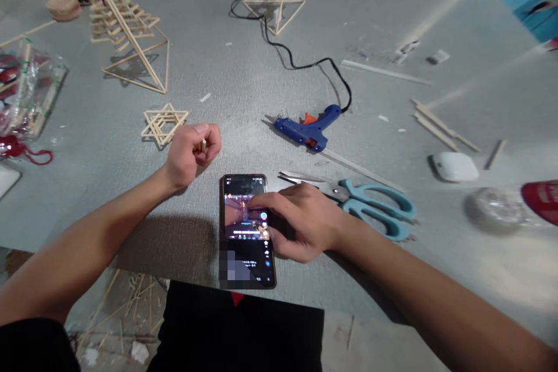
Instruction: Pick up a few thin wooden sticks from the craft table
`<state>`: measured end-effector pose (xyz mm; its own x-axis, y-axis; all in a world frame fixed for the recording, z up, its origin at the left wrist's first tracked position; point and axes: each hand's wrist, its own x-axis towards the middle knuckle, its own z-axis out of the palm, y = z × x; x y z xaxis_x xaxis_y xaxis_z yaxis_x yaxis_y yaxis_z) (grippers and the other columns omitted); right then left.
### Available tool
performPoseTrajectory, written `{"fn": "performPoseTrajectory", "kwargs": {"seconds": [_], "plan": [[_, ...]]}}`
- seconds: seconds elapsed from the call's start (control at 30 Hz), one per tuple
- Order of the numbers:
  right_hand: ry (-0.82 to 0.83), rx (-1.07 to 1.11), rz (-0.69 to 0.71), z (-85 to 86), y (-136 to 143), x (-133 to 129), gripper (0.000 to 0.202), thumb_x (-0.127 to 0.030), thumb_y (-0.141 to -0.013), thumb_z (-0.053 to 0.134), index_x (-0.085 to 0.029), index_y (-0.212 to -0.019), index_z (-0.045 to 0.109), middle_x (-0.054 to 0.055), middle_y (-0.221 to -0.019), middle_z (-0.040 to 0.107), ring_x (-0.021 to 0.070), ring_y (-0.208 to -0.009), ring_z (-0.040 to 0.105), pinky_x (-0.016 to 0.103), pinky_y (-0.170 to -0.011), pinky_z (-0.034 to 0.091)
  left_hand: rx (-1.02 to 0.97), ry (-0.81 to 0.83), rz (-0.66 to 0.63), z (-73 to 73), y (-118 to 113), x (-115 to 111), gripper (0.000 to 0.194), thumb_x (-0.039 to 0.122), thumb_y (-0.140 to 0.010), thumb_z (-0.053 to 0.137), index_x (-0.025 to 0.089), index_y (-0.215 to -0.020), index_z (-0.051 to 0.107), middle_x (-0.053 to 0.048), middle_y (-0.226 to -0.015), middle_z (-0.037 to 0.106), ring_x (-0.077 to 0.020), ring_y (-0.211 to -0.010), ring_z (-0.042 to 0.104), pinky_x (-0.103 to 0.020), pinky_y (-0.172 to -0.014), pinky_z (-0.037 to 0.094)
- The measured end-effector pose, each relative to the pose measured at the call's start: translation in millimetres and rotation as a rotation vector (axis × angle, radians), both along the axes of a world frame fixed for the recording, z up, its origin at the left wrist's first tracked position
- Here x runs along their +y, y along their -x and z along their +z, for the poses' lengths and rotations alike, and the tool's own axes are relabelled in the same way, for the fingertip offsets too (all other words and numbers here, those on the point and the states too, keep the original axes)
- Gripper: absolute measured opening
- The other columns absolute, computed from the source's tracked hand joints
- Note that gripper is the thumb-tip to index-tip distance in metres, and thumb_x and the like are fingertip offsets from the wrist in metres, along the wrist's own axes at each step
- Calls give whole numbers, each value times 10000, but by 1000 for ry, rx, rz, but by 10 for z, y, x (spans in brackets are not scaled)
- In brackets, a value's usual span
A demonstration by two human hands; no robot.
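A smartphone [245, 261] lies flat near the table's front edge, its screen lit with a video. The index fingertip of my right hand [305, 224] is at the screen; its thumb is by the phone's right edge, and the hand holds nothing. My left hand [192, 154] is closed, with the pale end of what looks like a short wooden stick [203, 144] showing between the fingers. Just behind it lies a star-shaped frame of thin sticks [152, 122]. Blue-handled scissors [379, 195] lie partly hidden behind my right hand, blades toward the phone.
A blue glue gun [303, 132] lies mid-table, its black cord [292, 61] running back. Stick pyramids stand at the back left [139, 46] and back centre [279, 0]. Plastic-wrapped packs [32, 90] are at left. Loose sticks [440, 122], a white case [455, 167] and a red-labelled bottle [540, 202] are at right.
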<state>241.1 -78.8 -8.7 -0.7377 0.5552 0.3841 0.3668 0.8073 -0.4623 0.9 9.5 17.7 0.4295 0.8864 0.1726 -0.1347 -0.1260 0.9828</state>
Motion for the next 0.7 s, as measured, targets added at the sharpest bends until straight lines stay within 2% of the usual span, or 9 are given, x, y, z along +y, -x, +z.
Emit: {"fn": "performPoseTrajectory", "kwargs": {"seconds": [0.3,0.5,0.7], "plan": [[9,20,5,0,-5,-7,422,-335,-918,486,-190,-1314,494,-68,-649,606,126,-481,560,269,-479,393,0,16,-8,11,-5,-6,530,614,-817,531,206,-484,469,45,-382,207,-77,-358,173,-266,-376,106],[15,21,13,-4,-3,1,421,-332,-912,482,-185,-1306,491,-52,-691,644,132,-492,573,271,-467,390,11,20,-10,1,-3,-9,530,622,-836,509,212,-503,465,49,-395,186,-82,-362,165,-275,-381,107],[-47,14,-2,-8,0,-1,392,-303,-894,479,-165,-1260,508,-73,-607,560,138,-459,529,288,-454,362,52,17,26,1,4,-30,549,649,-842,493,212,-511,463,50,-401,202,-85,-375,176,-268,-400,117]]}}
